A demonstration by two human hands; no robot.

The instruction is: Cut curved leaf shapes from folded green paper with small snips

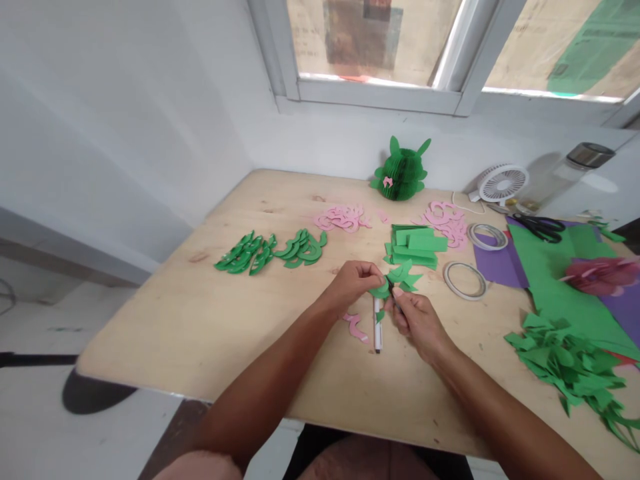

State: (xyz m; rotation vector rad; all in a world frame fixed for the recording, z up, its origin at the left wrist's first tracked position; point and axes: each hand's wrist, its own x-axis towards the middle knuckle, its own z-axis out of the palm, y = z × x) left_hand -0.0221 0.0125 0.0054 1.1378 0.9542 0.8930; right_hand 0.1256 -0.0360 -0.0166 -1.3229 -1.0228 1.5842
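Observation:
My left hand (356, 281) pinches a piece of green paper (379, 291) above the middle of the table. Closed around small dark scissors (391, 287), my right hand (419, 321) is just beside it, with the blades up against the paper. Green offcuts (406, 275) lie right behind the hands. A white marker pen (378, 330) rests lengthwise below them, a small green scrap on it. To its left is a curved pink paper strip (356, 328).
Green cut-outs (303, 248) and pink cut-outs (343, 217) lie left. Stacked green paper (415, 245), tape rolls (465, 280), a green scrap heap (570, 363) and large black scissors (540, 227) lie right. A green paper figure (401, 175), white fan (501, 183) and glass bottle (560, 177) stand along the wall.

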